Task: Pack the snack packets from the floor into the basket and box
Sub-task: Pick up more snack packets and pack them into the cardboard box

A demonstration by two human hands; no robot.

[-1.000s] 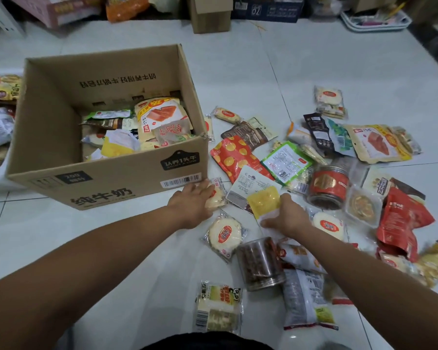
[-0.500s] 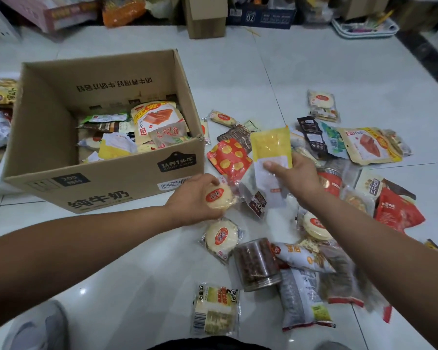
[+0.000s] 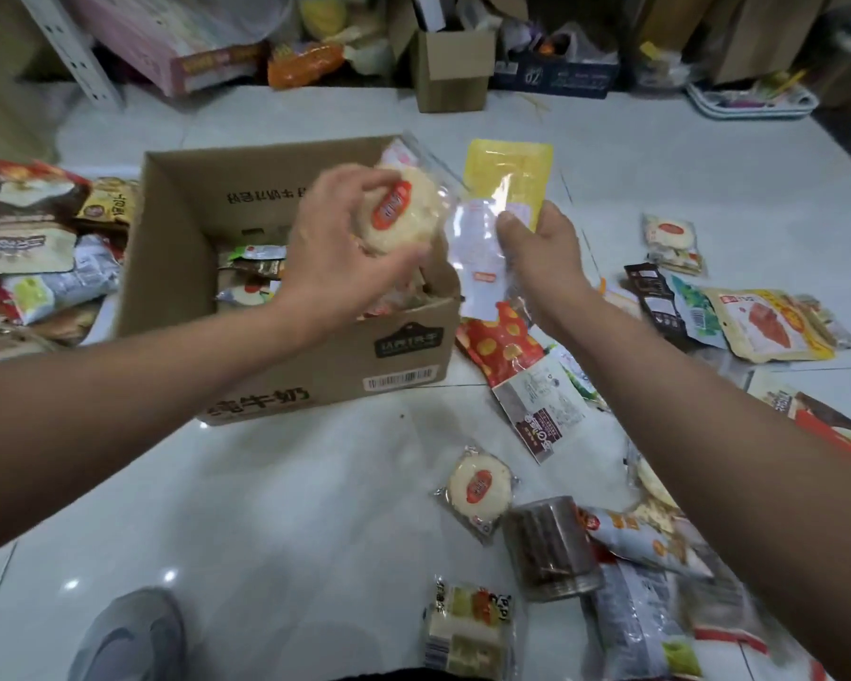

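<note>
- The fingers of the left hand curl closed around a round, pale rice cake in a clear crinkly wrapper with a red label, holding it above the near right corner of the open brown cardboard box.
- The right hand pinches a flat yellow-and-clear plastic pouch upright between thumb and fingers, just right of the box's side wall and not yet over the opening.
- Risk, as I judge it: the pouch is thin, limp and glossy, held only at its lower part, so it could fold or slip and drop outside the box onto the white glossy tiled floor.
- The rice cake's slick film could slide in the grip; let go too near the edge, it may catch the wall and tumble out.
- The box already holds a layer of foil and plastic packets, so new ones may sit high and slide.
- A second wrapped round rice cake lies on the floor, just beside a clear cylindrical plastic jar with dark contents.
- Further right, many packets remain: a red pouch with yellow discs and a yellow pouch picturing red meat.
- At the far left, packets are heaped where the basket would be; its rim is not clearly visible.
</note>
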